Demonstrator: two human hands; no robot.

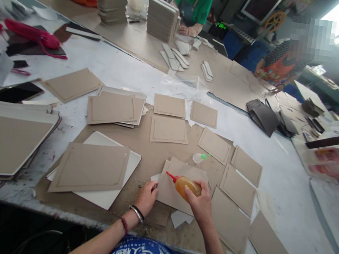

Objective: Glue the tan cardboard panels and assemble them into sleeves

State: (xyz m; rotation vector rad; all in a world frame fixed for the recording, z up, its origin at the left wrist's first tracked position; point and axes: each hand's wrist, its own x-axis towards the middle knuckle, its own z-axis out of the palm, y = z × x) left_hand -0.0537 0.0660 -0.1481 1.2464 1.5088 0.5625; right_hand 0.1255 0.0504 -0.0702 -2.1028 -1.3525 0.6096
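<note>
My right hand point(202, 202) is wrapped round a squeeze bottle point(186, 188) of amber liquid. The bottle lies tilted, its red nozzle pointing left over the upper left part of a grey-brown cardboard sheet point(174, 197). At that sheet's left edge my left hand point(146, 198) is closed, fingers curled; a small dark spot shows at the fingertips, and what they hold cannot be made out. Just beyond the sheet lies a small clear bottle point(198, 158) with a green tip. Left of my hands, a cardboard sheet with a line along its border point(92, 168) rests on a white board point(105, 198).
Several bordered cardboard sheets point(169, 130) lie in an arc behind and to the right. Large boards are stacked point(3, 141) at the left, near a phone point(18, 92). Across the table, two people work near tall board stacks point(162, 18) and dark folded pieces point(262, 116).
</note>
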